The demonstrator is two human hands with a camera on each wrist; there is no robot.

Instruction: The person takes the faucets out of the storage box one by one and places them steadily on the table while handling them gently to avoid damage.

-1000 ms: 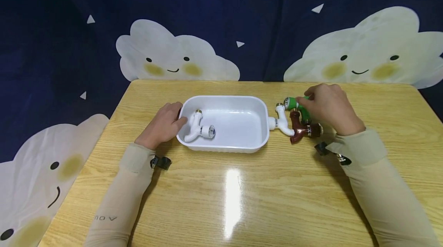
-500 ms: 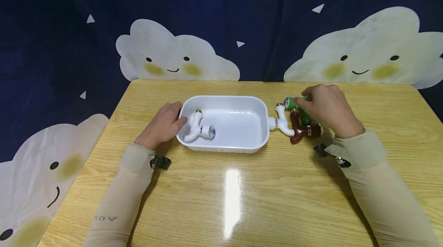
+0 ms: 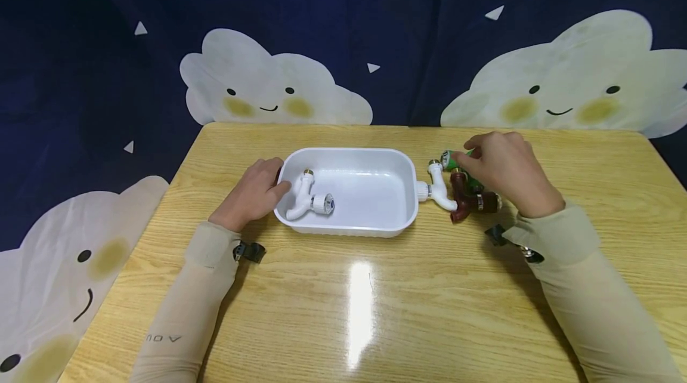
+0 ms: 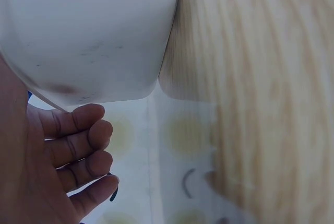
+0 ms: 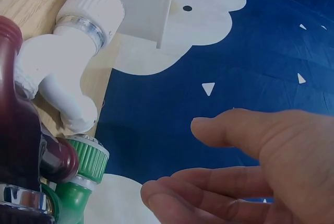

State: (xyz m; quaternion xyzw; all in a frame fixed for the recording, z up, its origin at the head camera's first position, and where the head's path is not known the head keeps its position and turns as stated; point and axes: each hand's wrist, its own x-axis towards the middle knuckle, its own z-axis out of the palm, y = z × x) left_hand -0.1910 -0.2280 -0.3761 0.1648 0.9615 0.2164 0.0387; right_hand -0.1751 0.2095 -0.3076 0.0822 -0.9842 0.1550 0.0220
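Note:
A white plastic basin holds a white tap in its left end. My left hand grips the basin's left rim, thumb over the edge and the other fingers curled against the outer wall. Right of the basin, a second white tap, a brown tap and a green tap lie bunched together. Over the green tap hovers my right hand, hiding much of it. In the right wrist view, its thumb and fingers are spread apart with nothing between them, beside the green tap's ribbed knob.
Everything stands on a light wooden table, which ends at the back against a dark blue curtain with smiling white clouds. The second white tap's knob sits right at the basin's right wall.
My right hand has shifted slightly left and lower over the green tap, covering more of it. My left hand, the basin and the taps look unmoved.

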